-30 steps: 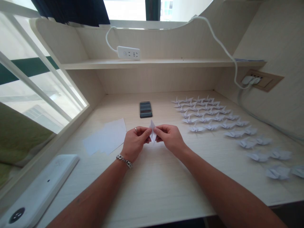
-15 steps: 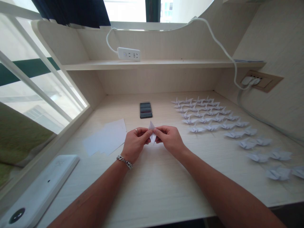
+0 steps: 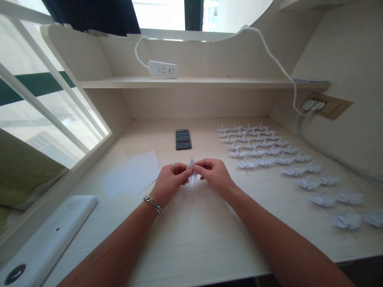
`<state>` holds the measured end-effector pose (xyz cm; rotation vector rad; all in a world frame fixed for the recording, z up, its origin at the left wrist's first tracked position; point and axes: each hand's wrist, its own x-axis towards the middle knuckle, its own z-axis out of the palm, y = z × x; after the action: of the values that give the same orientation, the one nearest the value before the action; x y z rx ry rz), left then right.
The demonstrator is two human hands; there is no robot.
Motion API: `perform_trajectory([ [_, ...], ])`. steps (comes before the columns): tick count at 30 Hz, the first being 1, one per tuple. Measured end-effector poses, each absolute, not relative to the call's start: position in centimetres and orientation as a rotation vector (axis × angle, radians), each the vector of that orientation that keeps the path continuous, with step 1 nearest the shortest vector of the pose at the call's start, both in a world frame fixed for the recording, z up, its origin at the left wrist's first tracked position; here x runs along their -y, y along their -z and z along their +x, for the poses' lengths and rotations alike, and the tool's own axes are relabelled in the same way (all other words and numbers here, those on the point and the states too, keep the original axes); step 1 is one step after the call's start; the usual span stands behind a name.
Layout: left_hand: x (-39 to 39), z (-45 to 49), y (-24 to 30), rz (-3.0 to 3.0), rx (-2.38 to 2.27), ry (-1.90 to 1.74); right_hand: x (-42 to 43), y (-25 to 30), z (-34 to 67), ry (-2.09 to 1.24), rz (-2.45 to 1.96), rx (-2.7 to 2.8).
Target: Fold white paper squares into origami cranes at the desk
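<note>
A small, partly folded piece of white paper (image 3: 192, 174) is held upright just above the pale wooden desk (image 3: 194, 235), near its middle. My left hand (image 3: 170, 182), with a ring and a chain bracelet, pinches its left side. My right hand (image 3: 214, 174) pinches its right side, fingers curled over the top. Both hands meet at the paper. To the left lies a loose stack of white sheets (image 3: 131, 174). On the right, several folded white paper cranes (image 3: 263, 149) stand in rows that run toward the desk's near right corner.
A dark phone (image 3: 183, 139) lies flat behind my hands. A white flat device (image 3: 44, 241) rests at the near left edge. On the shelf sits a white power strip (image 3: 163, 69), and its cable (image 3: 269, 52) runs to a wall socket (image 3: 321, 105) on the right. A window frame bounds the left side.
The hands and paper have shifted slightly lower and nearer, and the paper's top point looks shorter as the fingers close over it. The view has tilted a little.
</note>
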<state>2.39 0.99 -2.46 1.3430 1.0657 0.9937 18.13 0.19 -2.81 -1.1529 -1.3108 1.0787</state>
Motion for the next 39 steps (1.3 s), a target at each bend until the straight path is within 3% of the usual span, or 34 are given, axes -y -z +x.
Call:
perform_trajectory([
  [7,-0.8,2.9,2.4,1.180,-1.008,-0.989,-0.1,3.0,17.9,-1.074,-1.131,1.317],
  [34,-0.8,2.1,2.0,1.487,-1.108,-0.769,-0.6,2.0,19.4,-1.146,-1.054,1.165],
  [39,-0.8,2.1,2.2,1.534,-1.122,-0.815,-0.3,2.6,18.9,-1.113,-1.080,1.365],
])
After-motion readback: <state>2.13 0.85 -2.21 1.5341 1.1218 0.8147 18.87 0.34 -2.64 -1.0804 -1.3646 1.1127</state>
